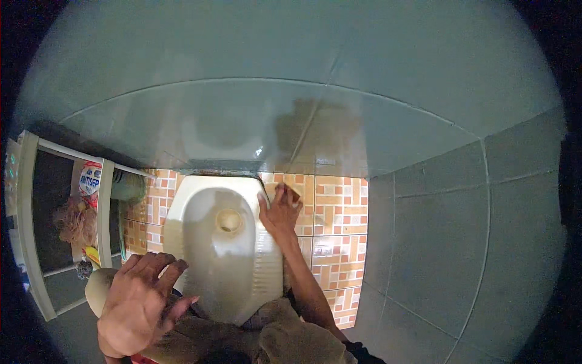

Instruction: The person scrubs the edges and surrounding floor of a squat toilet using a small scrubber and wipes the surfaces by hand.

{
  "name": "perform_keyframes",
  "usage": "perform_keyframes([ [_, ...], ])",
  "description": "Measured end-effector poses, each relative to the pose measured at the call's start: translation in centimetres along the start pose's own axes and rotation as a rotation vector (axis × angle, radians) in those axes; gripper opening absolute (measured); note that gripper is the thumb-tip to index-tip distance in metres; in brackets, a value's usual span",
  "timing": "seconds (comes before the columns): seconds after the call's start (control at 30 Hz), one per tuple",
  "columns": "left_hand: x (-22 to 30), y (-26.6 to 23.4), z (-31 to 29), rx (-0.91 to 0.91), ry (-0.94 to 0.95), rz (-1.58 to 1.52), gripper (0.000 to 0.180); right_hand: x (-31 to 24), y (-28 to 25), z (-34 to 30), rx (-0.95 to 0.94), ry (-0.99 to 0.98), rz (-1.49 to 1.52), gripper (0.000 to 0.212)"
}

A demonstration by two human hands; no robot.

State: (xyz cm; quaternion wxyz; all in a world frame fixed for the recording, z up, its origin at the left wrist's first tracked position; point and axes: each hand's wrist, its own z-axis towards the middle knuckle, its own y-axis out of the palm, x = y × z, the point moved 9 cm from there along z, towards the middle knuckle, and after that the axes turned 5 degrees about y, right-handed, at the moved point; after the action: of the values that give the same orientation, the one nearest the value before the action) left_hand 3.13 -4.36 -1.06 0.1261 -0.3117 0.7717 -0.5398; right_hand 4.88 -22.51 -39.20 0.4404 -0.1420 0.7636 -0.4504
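Note:
A white squat toilet (270,255) with ribbed foot rests is set in the patterned tile floor, its drain hole towards the far end. At its far right side, my right hand (280,213) reaches down to the tiles, thumb by the toilet's rim. Its fingers are curled over a small reddish-brown thing (295,194), mostly hidden, whose kind I cannot make out. My left hand (142,297) hangs over my left knee near the toilet's left edge. The fingers of that hand are loosely bent and apart, the thumb stands away from them, and nothing is in them.
To the left stands a pale-framed rack (107,206) holding a white, red and blue package (90,182), a brown fibrous bundle (76,221) and a yellow item (93,255). Grey-green tiled walls (424,236) close in ahead and at the right. My bent knees (291,333) are at the near edge.

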Motion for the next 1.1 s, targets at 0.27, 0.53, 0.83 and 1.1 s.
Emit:
perform_keyframes([
  [0.27, -0.4, 2.6, 2.3, 0.015, 0.116, -0.101, 0.051, 4.6, -2.8, -0.9, 0.191, 0.080, -0.234, 0.090],
  [0.53, -0.1, 0.2, -0.4, -0.014, 0.020, -0.009, 0.051, -1.4, -1.4, 2.2, 0.191, -0.030, -0.083, 0.090],
  [0.83, 0.2, 1.7, 1.4, 0.003, 0.086, -0.082, 0.049, 2.8, -2.2, 1.2, 0.245, -0.021, -0.180, 0.090],
  [1.1, 0.4, 0.9, 0.8, -0.003, 0.071, -0.044, 0.049, 2.7, -1.3, 2.7, 0.136, 0.034, -0.174, 0.091],
])
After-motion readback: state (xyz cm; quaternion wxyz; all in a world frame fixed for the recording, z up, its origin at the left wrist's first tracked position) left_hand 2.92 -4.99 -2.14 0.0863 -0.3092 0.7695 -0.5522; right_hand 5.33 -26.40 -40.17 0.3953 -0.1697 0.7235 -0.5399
